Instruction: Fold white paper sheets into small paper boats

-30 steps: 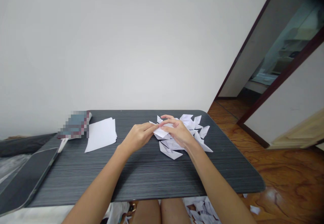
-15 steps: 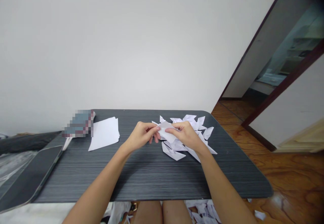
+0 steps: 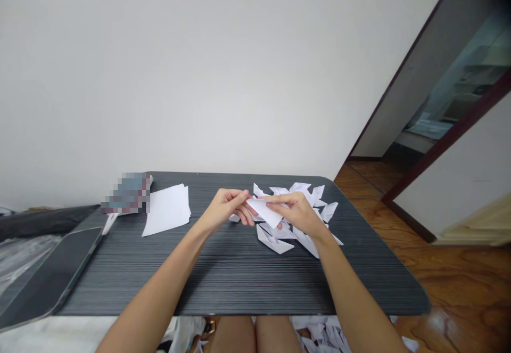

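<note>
Both hands hold one folded white paper piece [image 3: 265, 212] just above the dark striped table [image 3: 223, 273]. My left hand [image 3: 223, 212] pinches its left tip. My right hand [image 3: 295, 213] grips its right side with fingers curled over it. Under and behind the hands lies a heap of folded white paper boats [image 3: 295, 220]. One boat [image 3: 275, 241] lies nearest me, just in front of the hands.
A stack of flat white sheets [image 3: 167, 214] lies at the table's left, beside a blurred-out object [image 3: 125, 193]. A dark tablet or laptop [image 3: 43, 273] sits off the left edge. More paper pieces [image 3: 323, 334] lie on the wooden floor. An open doorway [image 3: 439, 113] is at right.
The paper piece has been lifted from the heap and turned between both hands, its point now hanging down toward me. The view has shifted slightly.
</note>
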The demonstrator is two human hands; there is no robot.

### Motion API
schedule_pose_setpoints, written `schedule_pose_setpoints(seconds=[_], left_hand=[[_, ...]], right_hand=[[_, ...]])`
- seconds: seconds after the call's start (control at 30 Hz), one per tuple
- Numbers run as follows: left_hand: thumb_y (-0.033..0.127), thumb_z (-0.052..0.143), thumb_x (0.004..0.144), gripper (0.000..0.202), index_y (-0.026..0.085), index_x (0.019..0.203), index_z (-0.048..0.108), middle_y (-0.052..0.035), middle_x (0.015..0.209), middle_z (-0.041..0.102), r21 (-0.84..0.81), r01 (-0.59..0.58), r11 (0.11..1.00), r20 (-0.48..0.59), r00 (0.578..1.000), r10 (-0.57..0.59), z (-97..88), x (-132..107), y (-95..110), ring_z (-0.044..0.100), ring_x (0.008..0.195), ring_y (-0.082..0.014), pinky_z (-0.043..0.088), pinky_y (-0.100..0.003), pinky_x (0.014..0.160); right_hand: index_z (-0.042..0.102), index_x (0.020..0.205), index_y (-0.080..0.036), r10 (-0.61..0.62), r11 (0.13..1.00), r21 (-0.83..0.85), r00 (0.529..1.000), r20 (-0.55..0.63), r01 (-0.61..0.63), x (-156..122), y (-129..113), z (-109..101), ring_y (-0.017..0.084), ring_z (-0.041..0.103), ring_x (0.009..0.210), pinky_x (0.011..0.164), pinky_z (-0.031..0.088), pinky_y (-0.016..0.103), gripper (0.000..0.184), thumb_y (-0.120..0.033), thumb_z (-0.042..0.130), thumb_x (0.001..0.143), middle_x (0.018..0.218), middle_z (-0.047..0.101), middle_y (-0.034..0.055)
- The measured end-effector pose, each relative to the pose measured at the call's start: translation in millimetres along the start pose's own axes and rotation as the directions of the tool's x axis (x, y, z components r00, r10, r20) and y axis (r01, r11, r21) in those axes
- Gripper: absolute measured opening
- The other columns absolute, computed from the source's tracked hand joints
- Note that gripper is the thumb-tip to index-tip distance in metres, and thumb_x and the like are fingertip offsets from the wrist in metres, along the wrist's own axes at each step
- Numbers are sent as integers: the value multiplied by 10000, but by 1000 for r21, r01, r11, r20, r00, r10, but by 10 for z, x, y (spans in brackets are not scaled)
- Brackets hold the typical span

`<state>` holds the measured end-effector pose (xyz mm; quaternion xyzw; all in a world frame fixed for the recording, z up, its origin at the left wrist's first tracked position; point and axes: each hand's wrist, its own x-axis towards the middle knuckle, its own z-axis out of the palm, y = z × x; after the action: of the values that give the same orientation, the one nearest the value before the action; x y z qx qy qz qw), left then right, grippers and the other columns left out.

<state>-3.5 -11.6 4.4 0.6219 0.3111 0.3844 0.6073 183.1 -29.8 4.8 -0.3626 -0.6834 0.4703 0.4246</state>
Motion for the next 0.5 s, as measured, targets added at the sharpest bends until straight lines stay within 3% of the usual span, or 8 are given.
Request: schedule_pose_setpoints(seconds=[0.27, 0.5], left_hand=[[268, 609, 706, 253, 60, 850, 597, -102, 691, 678, -34, 47, 998, 25, 999, -46, -20, -59, 62, 653, 622, -183, 528, -244, 574], [252, 597, 709, 230, 66, 841, 621, -89, 650, 674, 11, 41, 999, 65, 997, -41, 14, -90, 103, 648, 583, -175, 526, -235, 535]], right_hand=[[681, 874, -206, -39, 999, -3, 999, 3, 39, 7, 49, -7, 69, 475, 372, 351, 377, 175, 211, -234, 547, 715, 536, 605, -16], [695, 800, -196, -31, 999, -37, 999, 13, 32, 5, 36, 30, 77, 492, 364, 341, 369, 178, 188, -231, 531, 715, 554, 620, -5]])
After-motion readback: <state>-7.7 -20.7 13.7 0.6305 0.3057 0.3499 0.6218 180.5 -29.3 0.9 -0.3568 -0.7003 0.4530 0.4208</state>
